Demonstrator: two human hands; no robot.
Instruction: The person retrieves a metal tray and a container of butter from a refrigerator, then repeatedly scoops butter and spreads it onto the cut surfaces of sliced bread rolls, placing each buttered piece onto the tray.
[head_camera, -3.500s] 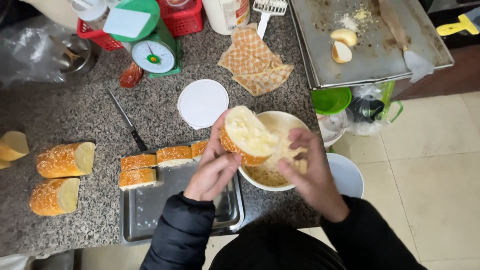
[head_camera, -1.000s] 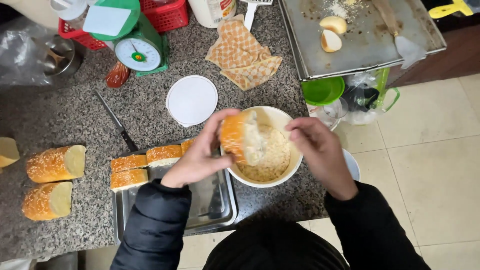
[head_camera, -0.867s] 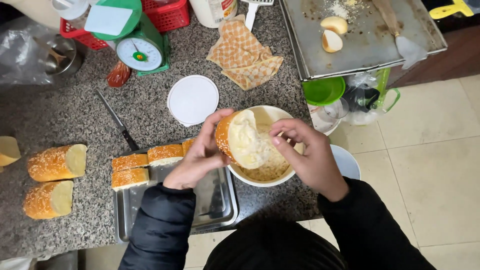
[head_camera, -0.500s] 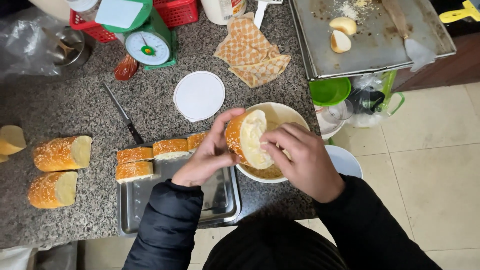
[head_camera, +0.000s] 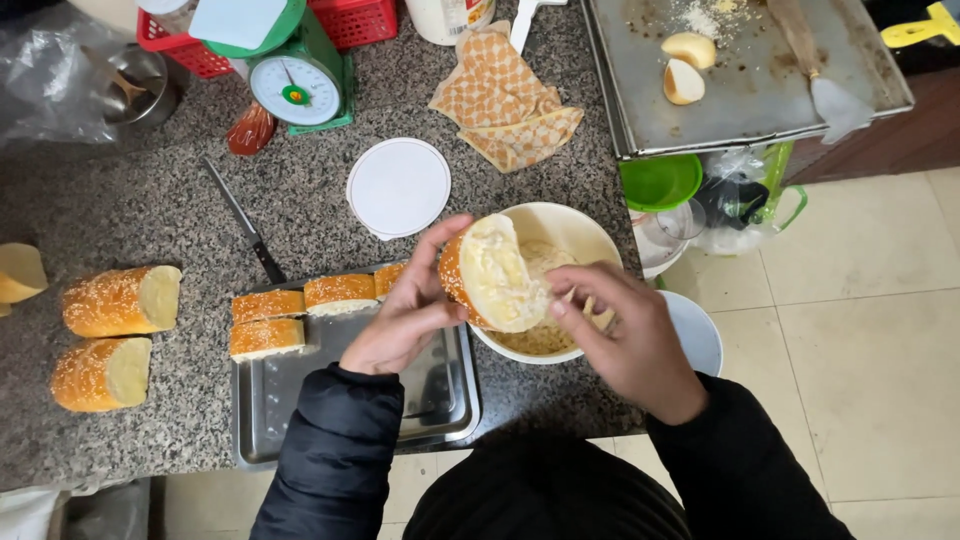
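Holding the bread (head_camera: 490, 272) tilted over the bowl (head_camera: 545, 285) in your left hand (head_camera: 408, 318), you are now pressing your right hand's (head_camera: 625, 335) filling-laden fingertips onto its cut face — a second ago lifted clear — so spreading is continuing.

Head view, straight down, close.

Bread (head_camera: 492, 272): golden-orange crust, pale yellow cut face. Bowl (head_camera: 560, 222): cream, yellowish shredded filling inside. Loaves (head_camera: 120, 300): orange-brown, speckled with pale seeds. Tray (head_camera: 350, 400): grey metal. Counter (head_camera: 150, 210): grey-black speckled granite. Lid (head_camera: 398, 187): white. Cloth (head_camera: 505, 105): orange-and-cream check. Scale (head_camera: 300, 85): green, white dial. Baskets (head_camera: 355, 20): red. Sleeves (head_camera: 335, 450): black. Floor (head_camera: 860, 320): beige tile.
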